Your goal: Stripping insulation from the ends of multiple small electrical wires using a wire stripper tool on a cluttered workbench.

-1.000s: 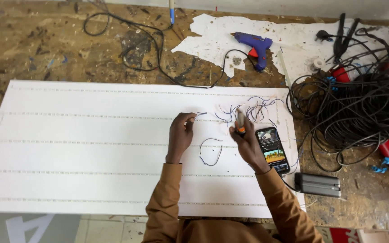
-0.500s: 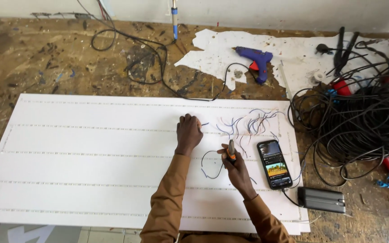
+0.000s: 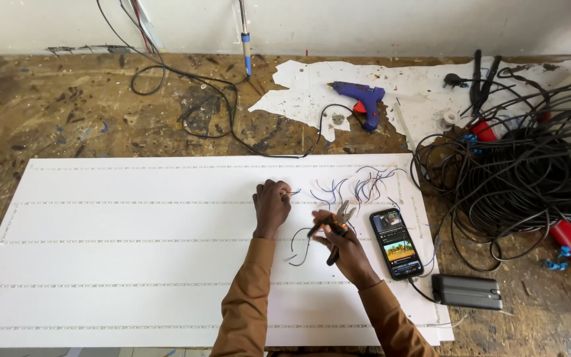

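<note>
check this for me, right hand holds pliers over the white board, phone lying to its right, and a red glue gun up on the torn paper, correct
Not quite: in the head view the glue gun on the torn paper is blue. The right hand does hold pliers over the white board, phone to its right.

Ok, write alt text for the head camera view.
A person's left hand pinches a thin wire on a white panel while the right hand holds pliers. A phone lies beside them, near coiled black cable.
</note>
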